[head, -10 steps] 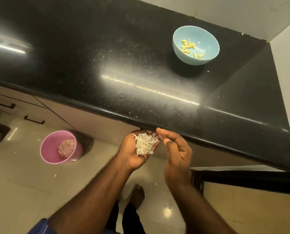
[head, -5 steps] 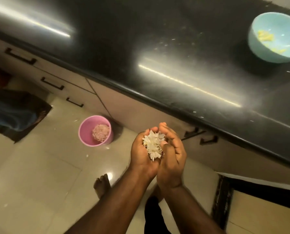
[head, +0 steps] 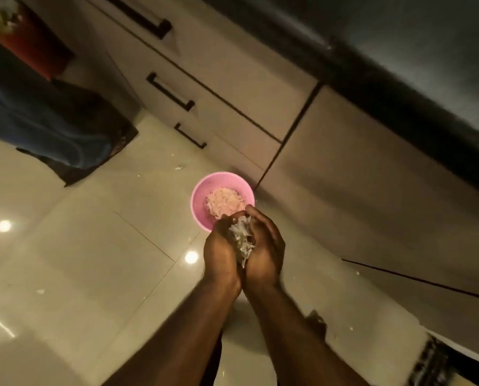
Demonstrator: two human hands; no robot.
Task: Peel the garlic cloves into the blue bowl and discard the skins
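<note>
both hands cupped together around a heap of garlic skins [head: 242, 240], left hand [head: 221, 252] and right hand [head: 266, 246] pressed side by side, heels touching, fingers curled up round the pile like a little scoop. held out over the near rim of the pink bucket [head: 198, 201], which sits on the floor [head: 93, 260] close against the foot of the cabinet [head: 260, 87]. already some skins lying in the bottom of that bucket, pinkish in this light.

on handling: looks like papery, featherlight stuff, no stiffness at all, crumples and sheds flakes at the slightest nudge. not slippery, more clingy, probably sticks to damp palms. nothing to really "grip" there, so cradling from below with both palms seems the right hold; pinching would just scatter it. biggest risk probably bits drifting off sideways when the palms part. a few pale flecks on the floor already, near the bucket and by the rug [head: 65, 129].

orientation-wise: no true front or back to a loose heap, but squeezed into a long narrow wad in the slot between the palms, long axis running from the wrists out toward the fingertips, so pointing away from the body, straight at the bucket. far end right at the fingertips, over the bucket's near edge.

blue bowl and worktop top not in view here, only the dark worktop edge [head: 399, 87] at the upper right, blurred.
</note>
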